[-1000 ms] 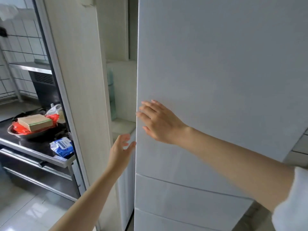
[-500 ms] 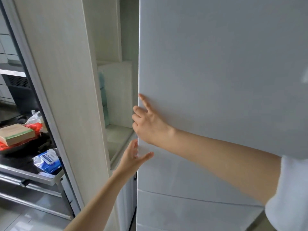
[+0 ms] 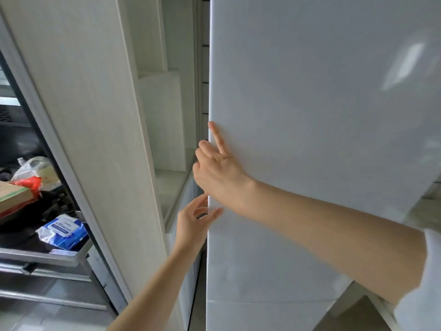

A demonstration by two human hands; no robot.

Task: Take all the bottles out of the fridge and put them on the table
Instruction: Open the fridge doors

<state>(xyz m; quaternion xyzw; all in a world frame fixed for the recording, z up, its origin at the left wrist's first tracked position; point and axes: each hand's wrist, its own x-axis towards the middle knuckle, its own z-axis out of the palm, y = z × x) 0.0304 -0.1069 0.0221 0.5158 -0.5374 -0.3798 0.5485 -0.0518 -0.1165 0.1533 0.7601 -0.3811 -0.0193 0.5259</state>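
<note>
A tall white fridge door (image 3: 322, 115) fills the right half of the view and stands closed. My right hand (image 3: 218, 169) lies on its left edge, index finger up on the front, the other fingers curled round the edge. Just below, my left hand (image 3: 194, 219) touches the same edge, fingers behind it and thumb on the front. A seam low down marks a second door (image 3: 262, 316) beneath. No bottles are visible; the fridge's inside is hidden.
A pale wood-grain panel (image 3: 90, 115) stands close on the left, with a narrow white recess (image 3: 164, 120) between it and the fridge. Further left, a dark counter (image 3: 35, 255) carries a blue wipes pack (image 3: 63, 231), a cardboard box (image 3: 12, 195) and plastic bags.
Both hands have slid to the door's left edge. The right hand's fingers now hook round it, and the left hand rose to grip it just below. The view moved closer.
</note>
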